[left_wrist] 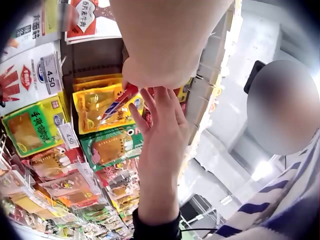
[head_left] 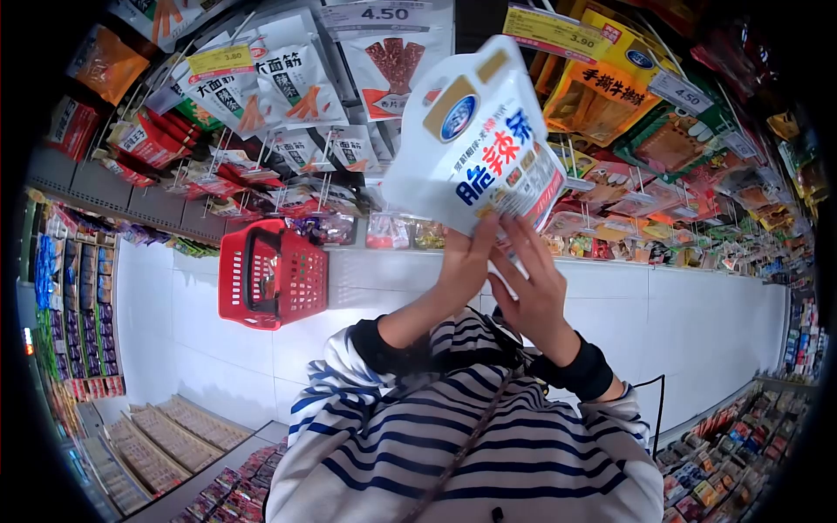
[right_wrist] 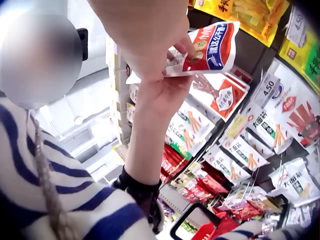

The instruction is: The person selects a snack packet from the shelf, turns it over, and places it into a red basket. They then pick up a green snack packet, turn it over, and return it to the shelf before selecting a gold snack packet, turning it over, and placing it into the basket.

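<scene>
A white snack pouch (head_left: 488,152) with blue and red lettering is held up, tilted, before the hanging snacks in the head view. My left hand (head_left: 460,268) grips its lower edge, with a finger over the front. In the right wrist view, fingers of this left hand (right_wrist: 165,92) lie against the pouch's red and blue side (right_wrist: 215,50). My right hand (head_left: 536,292) touches the lower front beside it, fingers mostly straight and thumb apart. The left wrist view shows the right hand (left_wrist: 162,125) reaching to the pouch, seen nearly edge-on (left_wrist: 117,105).
A red shopping basket (head_left: 235,275) with a dark handle stands on the white tiled floor (head_left: 366,296) at left. Snack bags (head_left: 301,83) hang on hooks ahead, with price tags (head_left: 384,15) above. More stocked shelves (head_left: 83,296) line the left side.
</scene>
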{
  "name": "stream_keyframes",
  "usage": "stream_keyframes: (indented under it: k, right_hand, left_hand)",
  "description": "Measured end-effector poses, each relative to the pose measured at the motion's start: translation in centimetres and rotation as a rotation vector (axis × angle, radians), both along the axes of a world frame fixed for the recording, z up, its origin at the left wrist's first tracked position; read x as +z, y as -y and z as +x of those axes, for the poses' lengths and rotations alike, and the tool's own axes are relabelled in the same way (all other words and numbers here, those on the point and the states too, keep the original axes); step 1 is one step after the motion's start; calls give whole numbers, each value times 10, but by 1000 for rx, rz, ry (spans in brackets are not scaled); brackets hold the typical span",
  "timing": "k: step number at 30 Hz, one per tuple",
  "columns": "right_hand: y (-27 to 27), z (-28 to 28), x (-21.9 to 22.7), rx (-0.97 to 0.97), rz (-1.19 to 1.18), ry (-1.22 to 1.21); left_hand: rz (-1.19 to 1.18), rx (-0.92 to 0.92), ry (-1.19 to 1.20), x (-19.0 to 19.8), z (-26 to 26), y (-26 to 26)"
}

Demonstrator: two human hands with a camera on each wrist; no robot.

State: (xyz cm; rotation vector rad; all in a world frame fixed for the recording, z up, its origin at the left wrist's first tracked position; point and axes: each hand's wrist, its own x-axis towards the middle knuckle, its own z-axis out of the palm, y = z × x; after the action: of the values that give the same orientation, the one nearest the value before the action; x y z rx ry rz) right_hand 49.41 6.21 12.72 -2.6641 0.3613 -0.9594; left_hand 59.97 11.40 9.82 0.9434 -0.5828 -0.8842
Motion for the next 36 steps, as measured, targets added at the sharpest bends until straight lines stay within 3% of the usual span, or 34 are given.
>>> stream_keyframes:
  k: [6,8,11,14,20,23,27,36]
  right_hand:
    - [-3,-5,-8,165,67,-25]
    - [-1,-10,-7,178,108,-3]
    - [15,-16,-1,37,62,33]
    - [28,-19,-1,-61,170,94]
    - [31,-23,-8,-47,123,29]
    - [20,-19,-13,-99,456,72]
    - [21,-20,-26,-55,574,42]
    - [27,-11,-1,-197,234,69]
  left_hand:
    - [80,224,112,-30,35,-2]
    - [95,170,80,-36,48,-6]
    - [156,138,-11,-46,62,-11]
    - [151,144,-47,-43,67,-11]
    - [142,104,22,-45,72,-17]
    - [92,51,88,-48,73,-19]
    - [67,19,123,-50,73,-23]
    - [97,-56,189,-53,63,-30]
